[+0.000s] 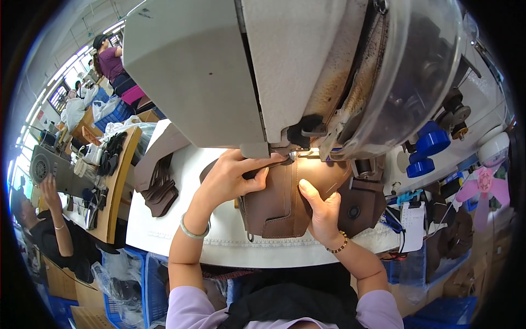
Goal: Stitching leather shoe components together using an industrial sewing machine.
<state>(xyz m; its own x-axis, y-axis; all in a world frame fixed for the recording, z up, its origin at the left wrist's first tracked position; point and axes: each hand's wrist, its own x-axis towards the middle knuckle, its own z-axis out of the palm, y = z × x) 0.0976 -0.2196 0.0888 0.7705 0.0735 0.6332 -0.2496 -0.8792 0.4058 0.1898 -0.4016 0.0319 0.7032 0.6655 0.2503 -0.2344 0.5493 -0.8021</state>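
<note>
A stitched brown leather piece (279, 205) lies under the head of a sewing machine (219, 71), its far edge in the lit spot by the presser foot. A small metal loop hangs at its near left corner. My left hand (233, 178) is closed at the far left edge, thumb and forefinger pinching the leather beside the foot. With the thumb laid on top and the other fingers hidden beneath, my right hand (324, 211) grips the near right side. The needle itself is hard to make out.
Brown leather parts (159, 186) are stacked on the white table (159, 236) at left. More brown pieces (361, 205) lie at right, near blue knobs (430, 140) and a pink fan (482, 186). Co-workers sit and stand at left; blue crates (150, 285) are below.
</note>
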